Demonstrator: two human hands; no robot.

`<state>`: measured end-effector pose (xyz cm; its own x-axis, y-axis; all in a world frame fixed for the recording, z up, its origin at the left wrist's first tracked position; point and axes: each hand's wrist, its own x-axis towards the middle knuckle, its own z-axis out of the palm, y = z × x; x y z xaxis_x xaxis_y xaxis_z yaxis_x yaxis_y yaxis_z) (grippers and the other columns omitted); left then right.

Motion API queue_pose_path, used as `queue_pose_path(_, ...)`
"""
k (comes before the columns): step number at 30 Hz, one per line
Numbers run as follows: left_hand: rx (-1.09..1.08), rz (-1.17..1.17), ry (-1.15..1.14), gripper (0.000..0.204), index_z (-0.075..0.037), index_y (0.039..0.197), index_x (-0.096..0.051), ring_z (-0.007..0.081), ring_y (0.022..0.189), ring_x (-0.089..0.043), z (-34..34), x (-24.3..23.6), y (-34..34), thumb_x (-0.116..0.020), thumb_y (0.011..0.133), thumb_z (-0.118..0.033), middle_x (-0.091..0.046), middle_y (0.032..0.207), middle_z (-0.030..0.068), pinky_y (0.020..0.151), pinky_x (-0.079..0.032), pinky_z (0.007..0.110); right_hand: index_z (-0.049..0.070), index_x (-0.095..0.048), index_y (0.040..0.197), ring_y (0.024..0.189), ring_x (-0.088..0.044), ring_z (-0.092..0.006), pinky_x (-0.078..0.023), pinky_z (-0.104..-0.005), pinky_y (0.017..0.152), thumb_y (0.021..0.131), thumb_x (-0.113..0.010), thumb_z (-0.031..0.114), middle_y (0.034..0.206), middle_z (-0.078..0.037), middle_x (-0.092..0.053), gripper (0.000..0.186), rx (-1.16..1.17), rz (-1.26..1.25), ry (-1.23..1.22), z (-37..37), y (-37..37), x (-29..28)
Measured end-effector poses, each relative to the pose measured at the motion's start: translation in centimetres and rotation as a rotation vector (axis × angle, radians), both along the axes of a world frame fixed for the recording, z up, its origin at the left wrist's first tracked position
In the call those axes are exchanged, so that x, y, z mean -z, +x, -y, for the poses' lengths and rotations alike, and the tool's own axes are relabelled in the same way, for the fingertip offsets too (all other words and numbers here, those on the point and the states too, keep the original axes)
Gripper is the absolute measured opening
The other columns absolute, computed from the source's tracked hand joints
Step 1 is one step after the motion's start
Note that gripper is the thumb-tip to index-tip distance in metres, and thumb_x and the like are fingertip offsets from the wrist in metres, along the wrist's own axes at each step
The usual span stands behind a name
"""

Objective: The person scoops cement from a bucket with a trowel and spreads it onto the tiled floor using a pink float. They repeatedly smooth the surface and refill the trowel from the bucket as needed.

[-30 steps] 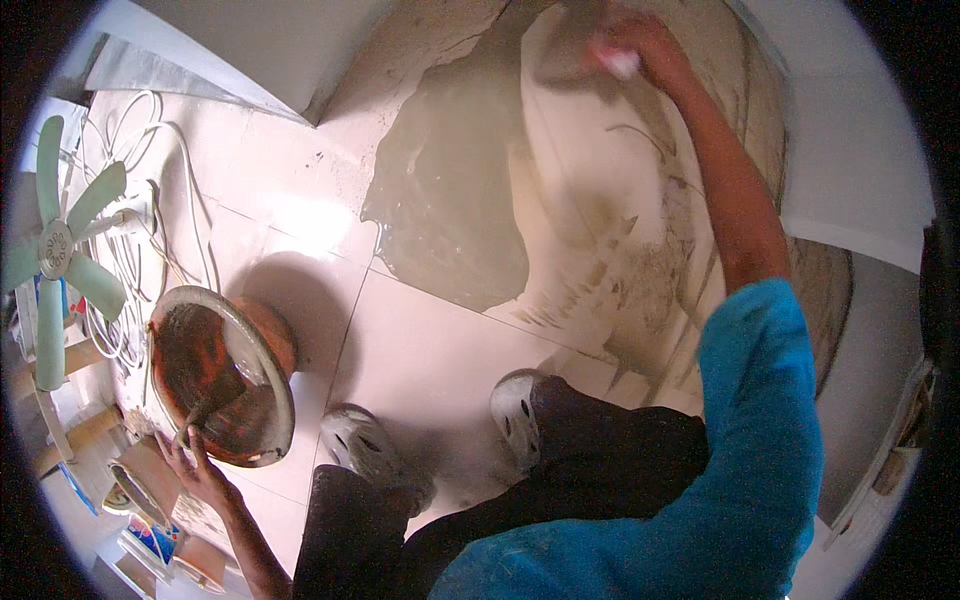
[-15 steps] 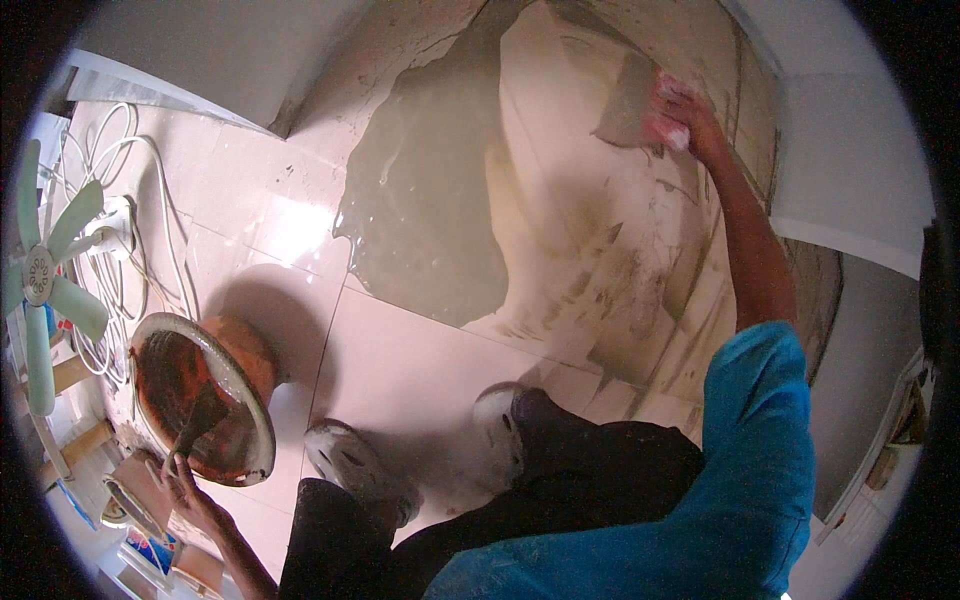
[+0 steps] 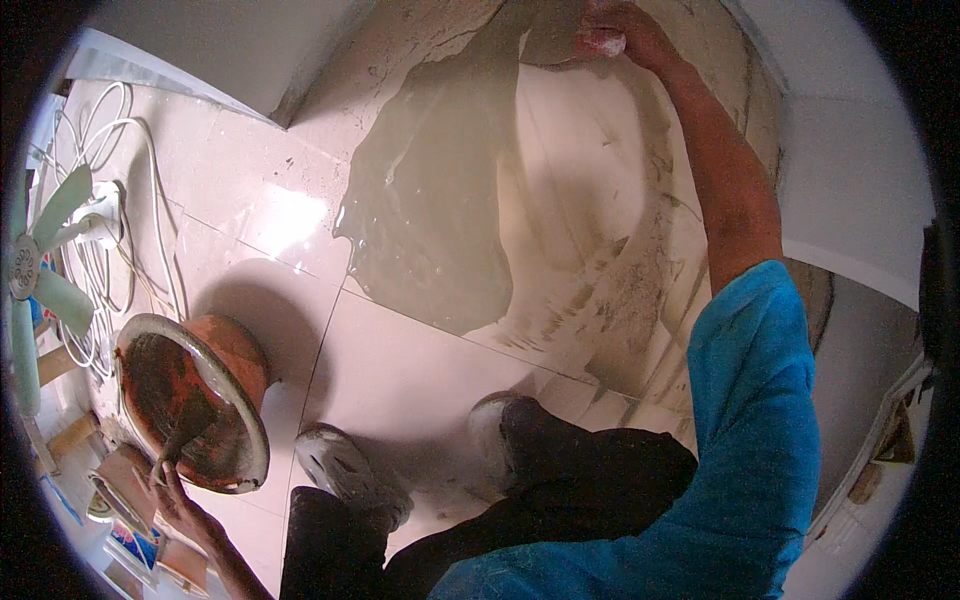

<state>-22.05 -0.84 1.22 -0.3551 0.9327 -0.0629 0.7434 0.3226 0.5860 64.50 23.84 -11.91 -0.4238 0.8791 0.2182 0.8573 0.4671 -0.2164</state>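
At the far edge of the grey slurry patch (image 3: 430,200), my right hand (image 3: 625,30) is closed round the red and white grip of a flat plastering trowel (image 3: 552,38). The grey blade lies against the wet floor, partly cut off by the picture's top edge. At the lower left, my left hand (image 3: 188,512) has its fingers on a slim, mortar-coated tool (image 3: 190,430) reaching into an orange bucket (image 3: 240,350). The bucket is tipped, with grey mortar crusted on its rim and inside. The tool's head is not clear enough to name its kind.
Pale floor tiles (image 3: 400,345) surround the slurry. A fan with green blades (image 3: 62,210) and looped white cable (image 3: 160,190) stand at the left, above several small containers (image 3: 125,475). White walls (image 3: 840,170) bound the right side. My shoes (image 3: 335,460) are near the bucket.
My right hand has swept the trowel from the right side of the wet area to the far left, up to the slurry's top end. The left hand stays at the tool in the bucket.
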Motion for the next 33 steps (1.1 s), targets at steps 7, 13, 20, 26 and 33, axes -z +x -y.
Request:
queue_pose_path(7,-0.011,0.012,0.008,0.031,0.0,0.113,-0.064,0.0268,0.142,-0.027,0.0,0.1,-0.4,-0.057,0.096,-0.025,-0.037,0.149,0.018,0.116,-0.018,0.045,0.012,-0.075,0.093,0.102,-0.061,-0.0305,-0.044,-0.0419,0.092,0.073,-0.064,0.003,0.104,-0.009,-0.071,0.025,0.204,0.024,-0.214,-2.5,-3.5,-1.0)
queue_pose_path(13,0.076,-0.044,0.046,0.032,0.0,0.114,-0.064,0.0267,0.142,-0.027,0.5,0.8,-2.4,-0.058,0.096,-0.026,-0.033,0.152,0.018,0.116,-0.019,0.044,0.012,-0.07,0.107,0.104,-0.058,-0.0357,-0.045,-0.0426,0.09,0.07,-0.057,-0.005,0.106,-0.013,-0.068,0.043,0.102,0.22,0.045,-5.1,-2.9,-0.2)
queue_pose_path(20,0.04,-0.102,-0.004,0.034,-0.001,0.115,-0.064,0.0288,0.143,-0.025,-0.5,0.2,-0.3,-0.055,0.097,-0.029,-0.035,0.15,0.0205,0.116,-0.017,0.044,0.013,-0.068,0.11,0.103,-0.058,-0.0367,-0.045,-0.0437,0.092,0.075,-0.057,0.0,0.104,-0.016,-0.067,0.039,0.122,0.356,0.115,-7.3,-4.2,-1.2)
queue_pose_path(26,0.046,-0.112,0.017,0.036,0.001,0.116,-0.063,0.0281,0.14,-0.029,-0.4,0.4,0.0,-0.055,0.097,-0.029,-0.042,0.145,0.0194,0.115,-0.02,0.042,0.014,-0.068,0.112,0.11,-0.058,-0.0347,-0.045,-0.0442,0.094,0.079,-0.055,0.003,0.111,-0.015,-0.066,0.037,0.217,0.414,0.05,-7.5,-4.8,-1.1)
queue_pose_path(33,-0.022,0.065,0.02,0.034,0.002,0.114,-0.064,0.0218,0.125,-0.045,-0.4,0.7,-0.9,-0.058,0.097,-0.027,-0.06,0.122,0.0113,0.112,-0.026,0.039,0.018,-0.065,0.12,0.114,-0.057,-0.0342,-0.043,-0.0473,0.096,0.092,-0.051,0.023,0.117,-0.013,-0.066,0.032,0.545,0.469,-0.018,-2.0,-10.1,-8.2)
